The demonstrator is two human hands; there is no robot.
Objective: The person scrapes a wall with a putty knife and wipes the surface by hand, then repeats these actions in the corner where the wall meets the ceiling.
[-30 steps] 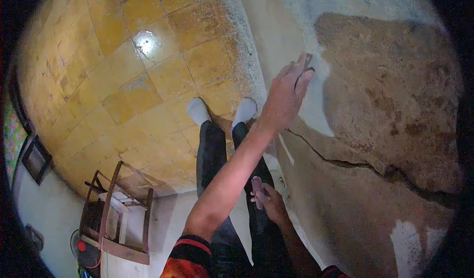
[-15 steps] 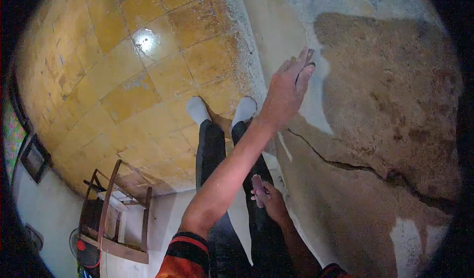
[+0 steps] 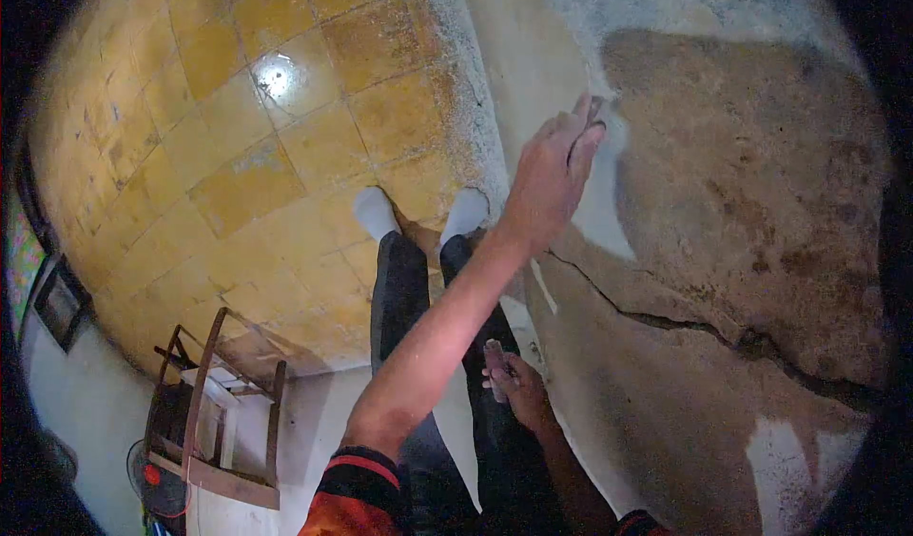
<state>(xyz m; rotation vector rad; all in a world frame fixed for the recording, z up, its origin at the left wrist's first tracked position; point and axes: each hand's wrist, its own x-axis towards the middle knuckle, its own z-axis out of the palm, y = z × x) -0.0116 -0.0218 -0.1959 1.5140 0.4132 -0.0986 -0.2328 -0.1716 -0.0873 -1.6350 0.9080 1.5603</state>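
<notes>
Barely any change over the last second: view shifts slightly, left hand [image 3: 550, 176] stays by the same spot on the mottled brown-and-pale plaster wall [image 3: 742, 203], thumb and fingers pinching a small flat grey-brown block [image 3: 595, 110], so work reads as staying on that patch; right hand [image 3: 525, 390] is low in front of the dark long trousers [image 3: 399, 293], fingers curled round a stubby pinkish-grey bar [image 3: 494, 353]. Can't tell if block touches wall, underside hidden; bar partly covered by fingers, material unclear
</notes>
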